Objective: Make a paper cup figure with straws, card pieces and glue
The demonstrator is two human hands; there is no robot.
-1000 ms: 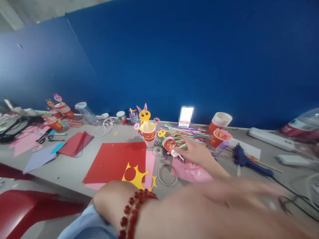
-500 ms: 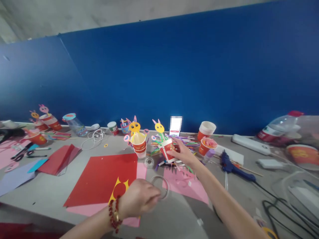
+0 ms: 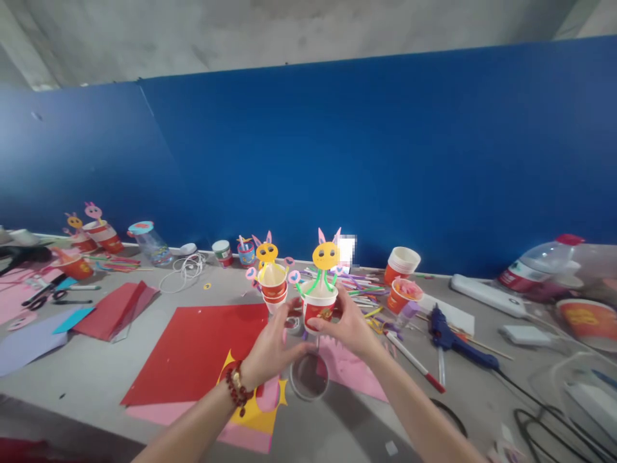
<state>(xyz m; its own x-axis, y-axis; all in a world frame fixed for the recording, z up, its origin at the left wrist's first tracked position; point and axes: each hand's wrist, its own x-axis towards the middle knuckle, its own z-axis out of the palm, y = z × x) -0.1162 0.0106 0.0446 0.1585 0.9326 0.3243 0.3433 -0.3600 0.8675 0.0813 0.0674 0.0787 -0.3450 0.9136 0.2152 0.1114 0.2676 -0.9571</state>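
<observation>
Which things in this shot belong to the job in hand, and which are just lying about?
In the job:
paper cup with a yellow face, held by the right hand
left hand, close beside the cup
probably the coloured sticks and glue gun

Apparently just lying about:
plastic bottle
power strip
white cable

Paper cup turned upright, with both hands now at it.
The red-and-white paper cup (image 3: pixel 320 310), tipped over in the right hand (image 3: pixel 354 326) a second ago, has straightened; its yellow rabbit face (image 3: pixel 326 256) now looks toward the wearer and overlaps the bright screen (image 3: pixel 346 252). The left hand (image 3: pixel 268 350) has moved forward from the near edge to the cup's left side.
</observation>
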